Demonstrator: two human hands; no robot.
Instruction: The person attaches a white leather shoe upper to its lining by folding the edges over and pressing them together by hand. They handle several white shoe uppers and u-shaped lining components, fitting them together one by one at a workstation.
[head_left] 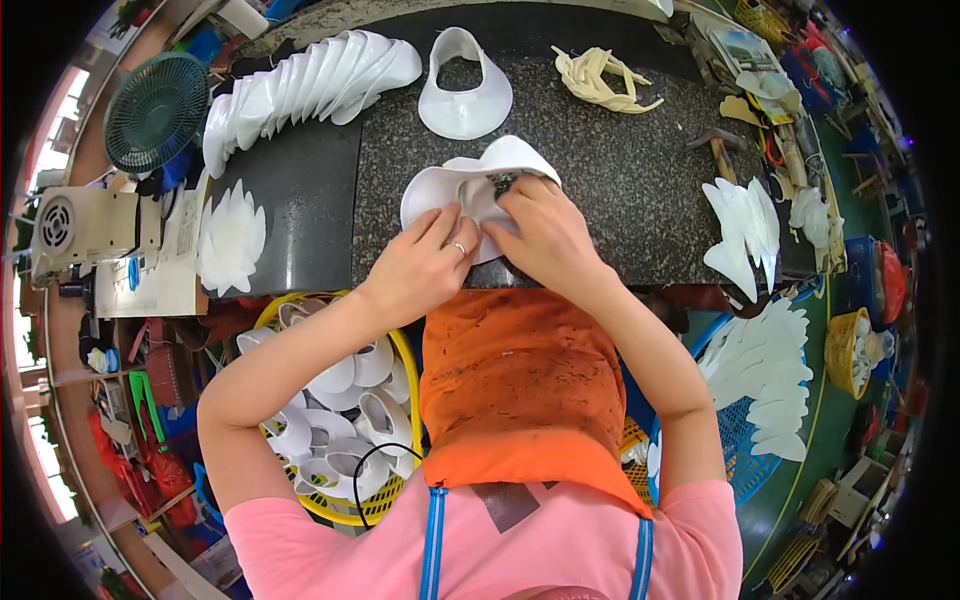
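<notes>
A white shoe upper [428, 196] of smooth, curved material sits over the near middle of the dark speckled worktop [640, 200]. My left hand [432, 258] presses its near-left part between curled fingers, and a ring shows on one finger. Thumb bent inward, my right hand [548, 228] grips the right side, with some fingers tucked into the opening. The fingertips of both hands are partly hidden by the folds. Beyond them stands another white upper [465, 112], closed into a loop with an oval opening.
A row of nested white uppers [320, 80] lies far left. Flat white pieces [232, 238] are at left, more [745, 235] at right. Cream strips [605, 80] and a hammer [718, 145] lie farther back. A yellow basket [412, 372] of uppers stands below left, a blue basket [735, 445] below right.
</notes>
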